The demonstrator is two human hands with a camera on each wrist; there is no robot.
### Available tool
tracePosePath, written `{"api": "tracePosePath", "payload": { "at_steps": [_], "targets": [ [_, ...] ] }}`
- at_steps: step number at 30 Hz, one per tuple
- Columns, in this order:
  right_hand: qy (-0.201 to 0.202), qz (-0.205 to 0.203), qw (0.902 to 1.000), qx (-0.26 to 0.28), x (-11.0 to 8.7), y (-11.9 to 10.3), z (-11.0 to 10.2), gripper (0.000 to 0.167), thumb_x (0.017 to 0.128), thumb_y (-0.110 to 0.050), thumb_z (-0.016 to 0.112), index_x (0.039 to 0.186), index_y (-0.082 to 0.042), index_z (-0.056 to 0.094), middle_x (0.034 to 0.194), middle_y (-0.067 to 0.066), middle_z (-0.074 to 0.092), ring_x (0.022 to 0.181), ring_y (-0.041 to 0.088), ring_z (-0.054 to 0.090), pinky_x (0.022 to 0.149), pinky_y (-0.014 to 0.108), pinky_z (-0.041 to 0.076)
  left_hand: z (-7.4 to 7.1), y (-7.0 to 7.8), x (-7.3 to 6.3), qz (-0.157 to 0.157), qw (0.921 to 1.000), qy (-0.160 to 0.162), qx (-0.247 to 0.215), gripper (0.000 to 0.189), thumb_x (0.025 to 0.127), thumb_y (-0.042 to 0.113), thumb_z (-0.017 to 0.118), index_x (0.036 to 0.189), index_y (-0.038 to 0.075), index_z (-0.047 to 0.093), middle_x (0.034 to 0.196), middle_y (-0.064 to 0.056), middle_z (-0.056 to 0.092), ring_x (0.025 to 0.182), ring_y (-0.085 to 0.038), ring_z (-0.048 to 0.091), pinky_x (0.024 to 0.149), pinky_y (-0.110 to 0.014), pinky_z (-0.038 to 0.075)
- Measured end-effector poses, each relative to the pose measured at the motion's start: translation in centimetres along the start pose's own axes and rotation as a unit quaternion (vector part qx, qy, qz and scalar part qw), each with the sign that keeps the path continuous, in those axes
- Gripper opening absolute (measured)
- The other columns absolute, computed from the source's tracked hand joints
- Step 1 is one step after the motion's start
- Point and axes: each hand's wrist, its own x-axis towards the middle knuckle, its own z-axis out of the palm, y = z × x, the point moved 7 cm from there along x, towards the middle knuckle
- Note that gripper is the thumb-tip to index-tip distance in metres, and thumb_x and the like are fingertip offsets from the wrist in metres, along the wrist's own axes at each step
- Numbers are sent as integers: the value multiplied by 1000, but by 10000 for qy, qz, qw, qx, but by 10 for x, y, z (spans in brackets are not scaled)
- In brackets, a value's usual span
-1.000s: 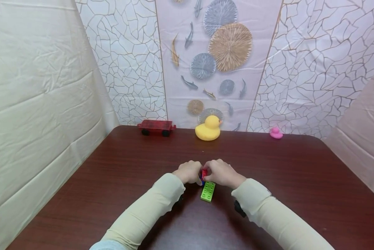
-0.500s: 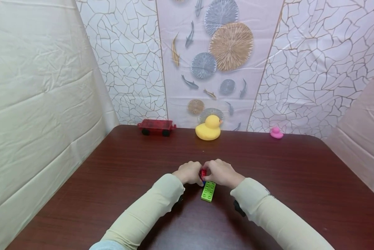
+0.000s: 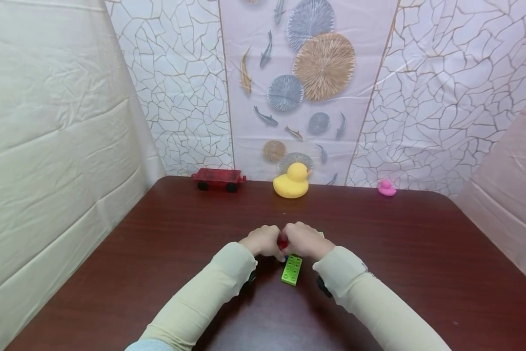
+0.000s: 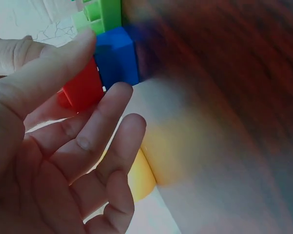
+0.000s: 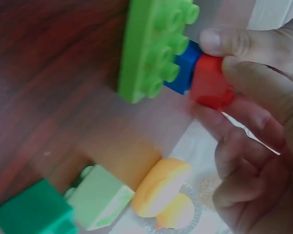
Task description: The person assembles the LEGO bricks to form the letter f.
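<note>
My left hand (image 3: 263,241) and right hand (image 3: 305,240) meet at mid-table over a red brick (image 5: 212,80) and a blue brick (image 4: 117,56). The two bricks are side by side, the red one against the blue one. Left thumb and fingers pinch the blue brick by the seam. Right thumb and fingers pinch the red brick. Nearer the body, a lime green brick (image 3: 292,269) with two rows of studs lies on the table close to the blue one; whether they touch I cannot tell. In the head view the hands hide most of the red and blue bricks.
Beyond the right hand stand a pale green brick (image 5: 100,197) and a dark green brick (image 5: 36,209). Along the table's back edge are a red wagon (image 3: 217,179), a yellow duck (image 3: 291,181) and a small pink duck (image 3: 387,188). A patterned cloth (image 3: 192,87) hangs behind.
My right hand has shifted slightly left and covers more of the red brick. A pale edge now shows behind that hand. The left hand has barely moved.
</note>
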Motion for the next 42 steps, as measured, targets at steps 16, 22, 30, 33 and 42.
{"api": "tracePosePath", "payload": {
  "at_steps": [16, 22, 30, 33, 42],
  "targets": [
    [-326, 514, 9980, 190, 9, 13, 1, 16, 63, -19, 78, 73, -15, 67, 65, -6, 57, 61, 13, 51, 52, 31, 41, -2, 2, -2, 64, 9999, 53, 92, 22, 62, 26, 78, 60, 17, 59, 56, 5, 52, 55, -12, 45, 49, -28, 37],
    [-323, 522, 9978, 268, 7, 13, 2, 18, 63, -18, 78, 78, -14, 67, 72, -5, 59, 63, 12, 52, 56, 31, 43, -1, 1, 0, -21, 10000, -44, 59, 21, 63, 26, 78, 62, 16, 59, 58, 4, 54, 58, -12, 48, 52, -29, 39],
    [-299, 443, 9985, 73, 6, 10, 3, 13, 65, -17, 76, 74, -15, 66, 64, -6, 56, 58, 14, 50, 50, 32, 41, -2, 4, -1, -128, 9996, -67, 239, 23, 64, 27, 77, 68, 15, 58, 63, 4, 53, 59, -13, 48, 53, -31, 39],
    [-245, 400, 9989, -22, 5, 9, 3, 12, 67, -18, 75, 73, -16, 65, 62, -6, 55, 56, 13, 50, 48, 31, 40, -3, 3, -1, -167, 9994, -25, 305, 22, 64, 28, 77, 68, 16, 58, 64, 4, 54, 60, -13, 49, 53, -31, 39],
    [108, -219, 9957, -897, -8, 2, -3, 12, 71, -23, 72, 70, -17, 61, 58, -9, 50, 52, 9, 46, 47, 27, 39, 0, 5, -2, -123, 9993, -43, 339, 20, 66, 28, 76, 70, 18, 59, 64, 7, 55, 61, -12, 49, 55, -31, 39]
  ]
}}
